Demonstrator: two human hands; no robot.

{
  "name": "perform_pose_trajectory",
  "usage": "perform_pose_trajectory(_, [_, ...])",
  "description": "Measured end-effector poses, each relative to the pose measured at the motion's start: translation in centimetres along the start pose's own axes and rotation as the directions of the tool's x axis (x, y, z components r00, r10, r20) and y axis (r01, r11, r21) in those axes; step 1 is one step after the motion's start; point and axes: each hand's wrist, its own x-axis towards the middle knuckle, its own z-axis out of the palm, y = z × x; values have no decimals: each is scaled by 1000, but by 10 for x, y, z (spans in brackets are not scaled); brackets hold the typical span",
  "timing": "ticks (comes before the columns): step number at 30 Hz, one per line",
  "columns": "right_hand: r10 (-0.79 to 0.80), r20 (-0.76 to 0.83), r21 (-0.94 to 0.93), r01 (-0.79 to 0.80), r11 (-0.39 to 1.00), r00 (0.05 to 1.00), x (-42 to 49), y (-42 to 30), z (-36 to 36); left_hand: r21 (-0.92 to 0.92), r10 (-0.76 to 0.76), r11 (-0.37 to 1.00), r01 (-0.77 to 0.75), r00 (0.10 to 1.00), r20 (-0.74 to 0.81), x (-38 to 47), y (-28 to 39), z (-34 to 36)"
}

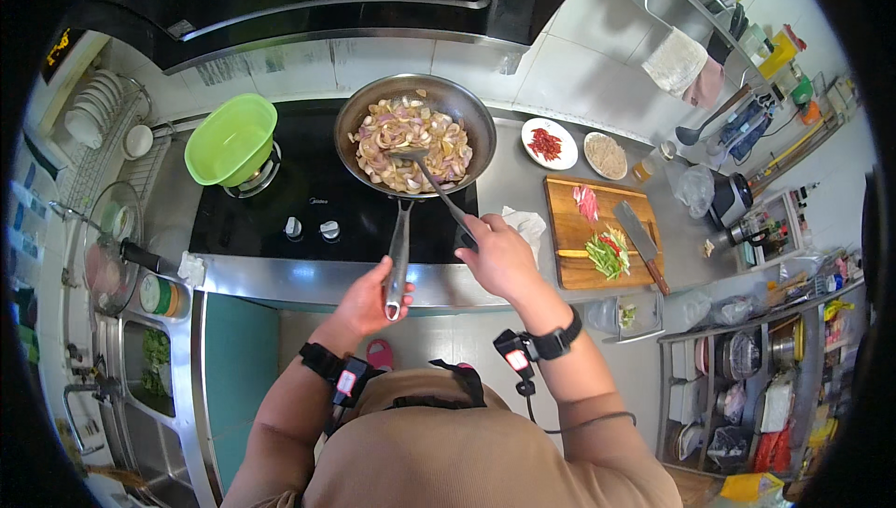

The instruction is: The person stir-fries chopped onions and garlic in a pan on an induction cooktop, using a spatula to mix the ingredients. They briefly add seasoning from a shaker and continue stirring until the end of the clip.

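Observation:
My left hand [365, 303] is wrapped around the metal handle [398, 256] of a frying pan [484, 137] on the black glass cooktop [238, 228]. Sliced shallots or onions [413, 126], pale with purple edges, fill much of the pan. In my right hand [500, 256] is the dark handle of a spatula [439, 189]; its blade lies among the slices near the pan's middle. A crumpled white paper towel [526, 228] lies on the counter just beyond my right hand.
Right of the cooktop, a wooden cutting board [568, 228] carries a cleaver [637, 231], sliced meat [586, 202] and shredded green vegetables [607, 256]. Behind it are plates of red chillies [544, 144] and pale shreds [606, 156]. A green basin [231, 140] rests over the left burner; a range hood [350, 42] overhangs the back.

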Motion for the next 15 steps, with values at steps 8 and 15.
perform_pose_trajectory(8, [197,139,-338,-141,931,970,31,-22,-8,-127,-214,966,224,973,85,13,1,2])
perform_pose_trajectory(15, [215,126,333,-246,910,968,91,8,11,-116,-206,970,214,976,77,17,-2,9])
